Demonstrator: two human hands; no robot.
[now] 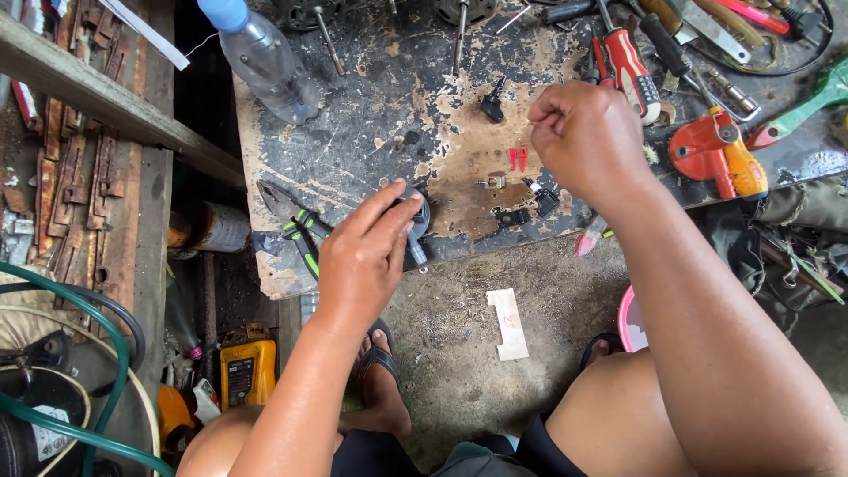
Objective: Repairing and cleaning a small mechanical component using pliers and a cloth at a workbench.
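Fingers [393, 205] pinch round part [419, 215] — (grey metal).

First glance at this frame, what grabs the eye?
The two hands over the scarred black worktop: the left hand grips a small grey round part at the near edge, and the right hand is pinched shut above two tiny red pieces. Next, the red-handled screwdriver and tool clutter at top right, and a clear plastic bottle lying at top left.

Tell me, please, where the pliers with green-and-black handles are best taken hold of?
Probably by the handles: the pliers lie flat near the board's front left edge, handles pointing toward the person and jaws away, so the left hand, nearest, could come from the front.
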